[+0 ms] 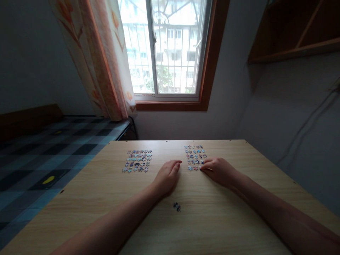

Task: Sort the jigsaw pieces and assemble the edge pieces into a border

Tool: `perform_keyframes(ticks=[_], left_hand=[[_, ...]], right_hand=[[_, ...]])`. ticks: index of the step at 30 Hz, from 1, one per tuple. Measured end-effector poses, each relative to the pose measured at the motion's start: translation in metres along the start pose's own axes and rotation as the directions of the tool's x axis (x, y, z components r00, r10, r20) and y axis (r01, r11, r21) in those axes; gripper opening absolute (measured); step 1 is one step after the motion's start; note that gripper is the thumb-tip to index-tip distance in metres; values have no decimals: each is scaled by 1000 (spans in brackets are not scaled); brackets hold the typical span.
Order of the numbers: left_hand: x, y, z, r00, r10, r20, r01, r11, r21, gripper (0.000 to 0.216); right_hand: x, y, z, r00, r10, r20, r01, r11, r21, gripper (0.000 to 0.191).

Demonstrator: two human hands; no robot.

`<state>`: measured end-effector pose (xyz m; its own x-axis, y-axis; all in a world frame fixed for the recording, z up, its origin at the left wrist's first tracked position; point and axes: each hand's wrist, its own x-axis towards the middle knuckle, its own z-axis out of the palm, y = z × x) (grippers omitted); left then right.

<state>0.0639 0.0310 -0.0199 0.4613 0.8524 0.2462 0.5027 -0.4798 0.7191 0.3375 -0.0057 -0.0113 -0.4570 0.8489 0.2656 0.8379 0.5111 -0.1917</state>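
Observation:
My right hand (218,170) is at the lower right corner of a block of jigsaw puzzle pieces (195,156) laid out in spaced rows. Its fingertips pinch a small puzzle piece (200,168) against the table, partly hidden by the fingers. To the left of that block, my left hand (169,173) rests on the tabletop with its fingers stretched out and nothing visible in them. Another block of puzzle pieces (137,161) lies in rows farther left. Between my forearms, nearer to me, sits a small loose heap of pieces (177,207).
The light wooden table (212,223) ends at a back edge below the window (175,53). A bed with a checked cover (66,141) stands along the left side, beside a floral curtain (103,63). A wooden shelf (297,49) hangs on the right wall.

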Motion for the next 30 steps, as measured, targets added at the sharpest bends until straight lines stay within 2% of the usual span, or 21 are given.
perform_keyframes(ticks=[11,13,16,18,20,23,26,30], left_hand=[[-1,5,-1,1000,4,3,-4,1000,9,49],[-1,6,-1,1000,11,0,-11,1000,14,49],[-1,6,-1,1000,27,-6,-27,1000,16,48],[-2,6,0,999,35,-18,-35,999,13,48],[-2,6,0,999,38,-27,-38,999,13,47],[-2,5,1,999,41,-28,-41,999,15,46],[-2,4,1,999,43,-27,-43,999,15,46],[-1,3,1,999,29,-12,-29,999,25,47]], right_hand=[[1,-3,2,998,-40,-56,39,999,-24,23],[2,-15,-2,995,-66,-81,65,998,-20,23],[2,-50,-12,981,-172,-92,176,984,34,24],[-1,-81,-17,957,-285,-43,288,952,104,23],[-5,-109,-20,911,-411,41,400,902,160,20],[-11,-133,-18,851,-499,162,471,863,185,17],[-11,-133,-13,847,-491,205,462,869,178,16],[-6,-119,-11,861,-461,213,435,886,159,18]])
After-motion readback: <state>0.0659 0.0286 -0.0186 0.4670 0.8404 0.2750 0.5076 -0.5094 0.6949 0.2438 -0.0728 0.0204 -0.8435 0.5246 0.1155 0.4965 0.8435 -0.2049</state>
